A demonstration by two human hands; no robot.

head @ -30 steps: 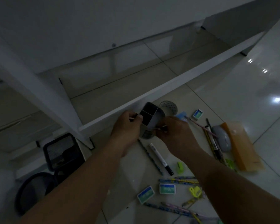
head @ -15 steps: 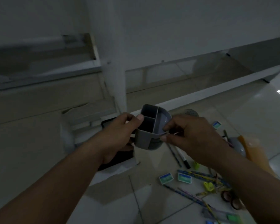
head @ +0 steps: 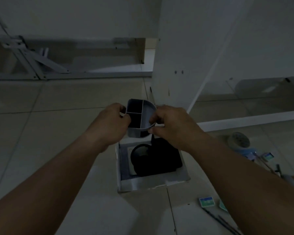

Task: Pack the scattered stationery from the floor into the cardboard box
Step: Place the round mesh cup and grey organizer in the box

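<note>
A grey desk organiser (head: 139, 116) with three empty compartments is held upright in the air between both hands. My left hand (head: 112, 122) grips its left side and my right hand (head: 173, 126) pinches its right rim. Directly below and a little nearer stands the open cardboard box (head: 124, 167) on the floor, with dark round and square items inside. Scattered stationery lies on the tiles at the right: small eraser packs (head: 207, 201), pencils (head: 221, 221) and a roll of tape (head: 238, 141).
A white cabinet panel (head: 185, 56) rises just behind the organiser. A white metal frame (head: 32, 65) lies at the back left. Pale floor tiles (head: 41, 133) spread to the left of the box.
My view and both hands have swung left with the organiser, from above the stationery pile to above the cardboard box, which has come fully into view.
</note>
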